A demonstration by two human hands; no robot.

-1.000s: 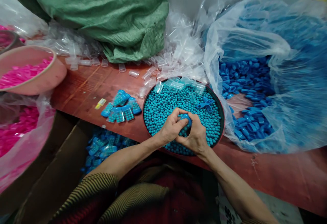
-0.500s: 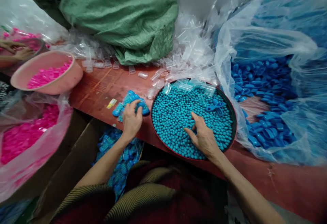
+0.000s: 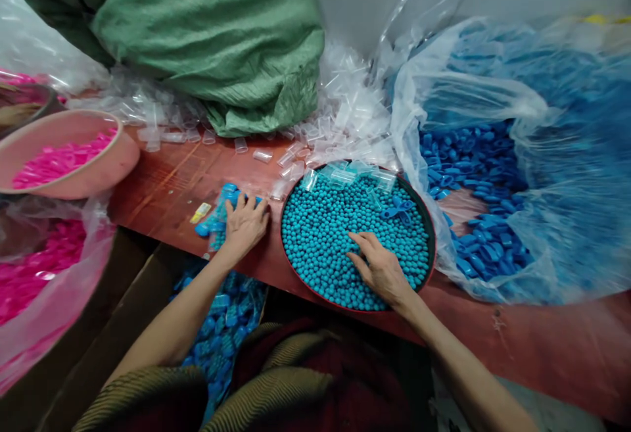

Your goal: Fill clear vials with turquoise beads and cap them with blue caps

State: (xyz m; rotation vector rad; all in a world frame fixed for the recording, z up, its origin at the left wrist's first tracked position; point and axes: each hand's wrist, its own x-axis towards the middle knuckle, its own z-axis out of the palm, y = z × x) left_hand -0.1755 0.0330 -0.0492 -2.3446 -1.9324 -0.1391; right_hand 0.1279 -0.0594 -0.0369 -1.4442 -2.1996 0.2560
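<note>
A round tray full of small blue beads stands on the red table. Clear tubes and a few blue plastic pieces lie on the beads. My right hand is over the near right part of the beads, thumb and forefinger apart, nothing between them. To the left of the tray, my left hand rests on a small group of bead-filled tubes with blue caps, fingers spread, covering some of them.
Pink pieces fill a pink bowl and a lined box at the left. A green sack and loose clear tubes are behind. An open bag of blue pieces stands right. Filled tubes lie below the table edge.
The view has shifted, so most things sit further left. My left hand has moved onto the right part of the capped tubes and its fingers have spread. My right hand stays over the beads.
</note>
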